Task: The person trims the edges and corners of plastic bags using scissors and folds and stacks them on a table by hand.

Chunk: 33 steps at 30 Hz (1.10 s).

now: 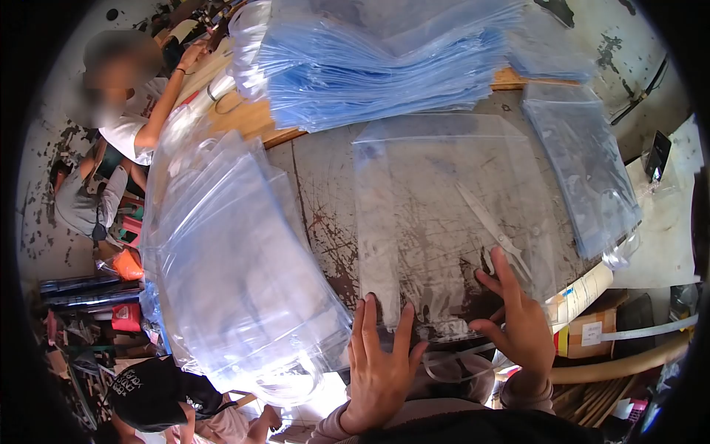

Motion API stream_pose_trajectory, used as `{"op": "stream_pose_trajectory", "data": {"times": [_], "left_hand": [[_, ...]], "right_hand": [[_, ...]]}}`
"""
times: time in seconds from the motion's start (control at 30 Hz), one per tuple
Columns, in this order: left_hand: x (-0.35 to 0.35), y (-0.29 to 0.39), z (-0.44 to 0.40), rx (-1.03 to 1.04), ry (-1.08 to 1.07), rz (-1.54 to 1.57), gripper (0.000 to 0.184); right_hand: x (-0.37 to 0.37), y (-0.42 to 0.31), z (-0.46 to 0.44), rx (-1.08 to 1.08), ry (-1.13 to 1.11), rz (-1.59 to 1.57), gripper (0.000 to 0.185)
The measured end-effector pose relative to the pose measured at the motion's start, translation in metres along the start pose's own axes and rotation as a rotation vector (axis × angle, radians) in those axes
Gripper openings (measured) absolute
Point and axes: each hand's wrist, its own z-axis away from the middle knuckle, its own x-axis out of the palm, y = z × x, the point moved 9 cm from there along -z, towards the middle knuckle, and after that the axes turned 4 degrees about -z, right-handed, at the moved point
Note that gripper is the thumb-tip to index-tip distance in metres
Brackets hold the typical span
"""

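A clear plastic bag (pixel 414 214) lies flat on the scratched tabletop in front of me. My left hand (pixel 379 377) rests at the bag's near edge, fingers stretched out and apart. Over its near right part is my right hand (pixel 523 329), its fingers spread and holding nothing. The right index fingertip is close to a pair of scissors (pixel 492 228), which points away to the upper left. I cannot tell whether the scissors lie under or on the film. Left of the bag, a fanned pile of clear bags (pixel 229 244) reaches the table's near edge.
A thick stack of bluish plastic bags (pixel 384 74) lies on a wooden board at the back. More folded bags (pixel 584 163) lie at right, with a phone (pixel 656 157) beyond. A person in white (pixel 140 118) works at far left; another in a black cap (pixel 148 392) sits below left.
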Motion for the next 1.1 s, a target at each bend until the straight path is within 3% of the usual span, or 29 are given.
{"op": "stream_pose_trajectory", "data": {"times": [0.07, 0.17, 0.2, 0.27, 0.3, 0.37, 0.53, 0.57, 0.63, 0.87, 0.97, 1.03, 1.1], "left_hand": [[-0.003, 0.001, -0.003, -0.008, -0.016, -0.022, 0.054], [-0.004, -0.003, -0.005, -0.018, -0.023, -0.026, 0.053], [-0.003, -0.003, -0.005, -0.017, -0.027, -0.004, 0.053], [-0.003, -0.002, -0.006, -0.015, -0.018, 0.022, 0.054], [-0.004, -0.002, -0.007, -0.009, -0.004, 0.036, 0.054], [-0.004, -0.002, -0.008, 0.005, -0.009, 0.051, 0.053], [-0.002, -0.002, -0.008, -0.043, -0.030, 0.073, 0.057], [-0.001, -0.001, -0.009, -0.044, -0.026, 0.072, 0.057], [-0.003, 0.000, -0.010, -0.062, -0.009, 0.148, 0.056], [-0.005, 0.000, -0.012, -0.051, -0.013, 0.162, 0.054], [-0.003, 0.001, -0.015, -0.040, 0.000, 0.163, 0.054], [0.002, -0.004, -0.017, -0.079, 0.054, 0.107, 0.054], [0.015, -0.006, -0.017, -0.079, 0.092, 0.051, 0.050]], "right_hand": [[0.004, -0.002, 0.002, 0.007, 0.009, -0.023, 0.086], [-0.004, -0.024, 0.006, -0.161, 0.245, -0.252, 0.090], [-0.029, -0.041, 0.026, -0.384, 0.620, -0.353, 0.090], [-0.047, -0.049, 0.062, -0.605, 0.999, -0.442, 0.091], [-0.056, -0.038, 0.087, -0.566, 1.318, -0.465, 0.090], [-0.052, -0.019, 0.122, -0.522, 1.646, -0.479, 0.089], [-0.001, -0.008, 0.037, -0.169, 0.382, -0.268, 0.077], [0.000, -0.008, 0.030, -0.172, 0.381, -0.268, 0.077], [0.043, -0.015, 0.012, -0.193, 0.000, 0.167, 0.083], [0.054, -0.016, 0.011, -0.133, -0.158, 0.258, 0.089], [0.048, -0.014, 0.008, -0.104, -0.159, 0.134, 0.086], [0.038, -0.006, 0.005, 0.007, -0.114, -0.145, 0.080], [0.033, -0.019, -0.002, 0.030, -0.075, -0.130, 0.077]]}}
